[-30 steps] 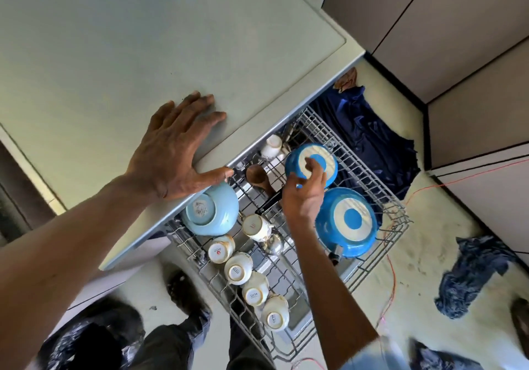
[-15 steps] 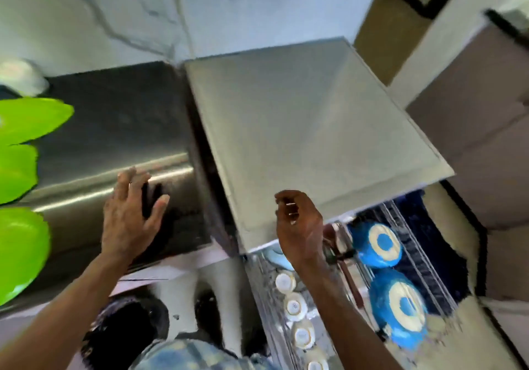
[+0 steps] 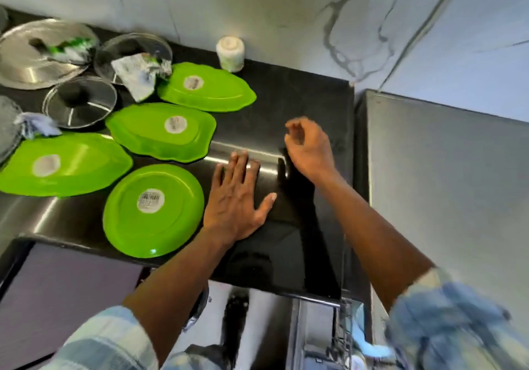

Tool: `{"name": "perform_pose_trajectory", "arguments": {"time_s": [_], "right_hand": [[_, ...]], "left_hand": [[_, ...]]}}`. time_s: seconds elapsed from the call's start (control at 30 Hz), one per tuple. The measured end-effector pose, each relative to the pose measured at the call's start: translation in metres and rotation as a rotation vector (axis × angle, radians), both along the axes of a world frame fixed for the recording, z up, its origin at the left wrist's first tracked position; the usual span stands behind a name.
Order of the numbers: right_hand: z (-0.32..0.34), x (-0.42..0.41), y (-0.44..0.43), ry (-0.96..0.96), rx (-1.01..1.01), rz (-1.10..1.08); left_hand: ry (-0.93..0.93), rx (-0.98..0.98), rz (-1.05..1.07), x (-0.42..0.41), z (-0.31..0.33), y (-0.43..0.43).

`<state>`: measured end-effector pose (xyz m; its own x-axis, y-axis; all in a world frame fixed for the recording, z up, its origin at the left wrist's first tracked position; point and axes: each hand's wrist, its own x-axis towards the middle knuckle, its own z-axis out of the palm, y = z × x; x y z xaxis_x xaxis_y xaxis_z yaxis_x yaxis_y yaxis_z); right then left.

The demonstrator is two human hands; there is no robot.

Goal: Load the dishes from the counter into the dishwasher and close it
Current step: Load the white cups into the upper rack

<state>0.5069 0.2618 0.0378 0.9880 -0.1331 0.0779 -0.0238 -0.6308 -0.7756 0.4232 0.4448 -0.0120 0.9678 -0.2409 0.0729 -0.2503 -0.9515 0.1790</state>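
Four green dishes wait on the left half of the black counter (image 3: 300, 97), stickers upward. A near leaf platter (image 3: 63, 166) lies at the left edge, with a middle leaf platter (image 3: 160, 132) and a far leaf platter (image 3: 206, 87) stepping toward the back wall. A round plate (image 3: 153, 210) sits at the front edge. In the back left corner are a steel lid (image 3: 37, 54), a glass lid (image 3: 80, 101) and crumpled wrappers (image 3: 134, 74). A white cup (image 3: 230, 53) stands against the back wall.

The left hand (image 3: 237, 200) lies palm down on the counter, fingers straight and spread, just beside the round plate's right rim and gripping nothing. The right hand (image 3: 309, 146) hovers near the counter's right edge, fingers loosely curled and empty. Below the front right corner a sliver of the dishwasher rack (image 3: 343, 326) shows.

The dishes look like thin plastic: light, stiff, unlikely to shatter, yet slick. Lying flat, they offer little to grab. I judge the rim the best hold, thumb under and fingers on top, and the round plate is nearest.

Half a second ago the view faced the grey appliance top (image 3: 443, 183) and the rack of blue bowls, with the right hand above that rack. Now the head has swung to the counter, the bowls are out of sight, and both hands have come over the black surface.
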Motion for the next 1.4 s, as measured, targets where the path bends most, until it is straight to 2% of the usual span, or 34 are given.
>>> {"name": "perform_pose_trajectory", "arguments": {"time_s": [0.13,0.3,0.5,0.73,0.87,0.93,1.03,1.2,1.3,1.4], "right_hand": [[0.002,0.087,0.041,-0.023,-0.051,0.059],[0.007,0.175,0.085,-0.075,-0.257,0.112],[0.002,0.227,0.121,-0.024,-0.409,0.2],[0.015,0.225,0.113,-0.038,-0.277,0.169],[0.028,0.161,0.083,-0.176,-0.056,-0.022],[0.035,0.104,0.059,-0.246,0.038,-0.115],[0.041,0.007,0.037,-0.275,0.345,-0.147],[0.049,-0.211,-0.024,-0.21,0.565,-0.435],[0.047,-0.309,-0.043,-0.223,0.556,-0.681],[0.038,-0.387,-0.059,-0.249,0.56,-0.951]], "left_hand": [[-0.001,-0.017,0.016,-0.001,-0.004,-0.001],[-0.02,-0.042,0.031,-0.001,-0.008,0.0],[-0.026,-0.082,0.035,-0.001,-0.009,0.0],[-0.039,-0.082,0.052,0.003,-0.008,0.0],[-0.061,-0.08,0.047,0.004,-0.011,0.001],[-0.056,-0.09,0.017,0.003,-0.008,0.002],[-0.066,-0.102,-0.007,0.01,-0.006,0.016],[-0.173,-0.167,-0.378,-0.013,0.002,0.009],[-0.167,-0.22,-0.648,-0.029,0.009,-0.02],[-0.111,-0.325,-0.863,-0.072,0.018,-0.085]]}}
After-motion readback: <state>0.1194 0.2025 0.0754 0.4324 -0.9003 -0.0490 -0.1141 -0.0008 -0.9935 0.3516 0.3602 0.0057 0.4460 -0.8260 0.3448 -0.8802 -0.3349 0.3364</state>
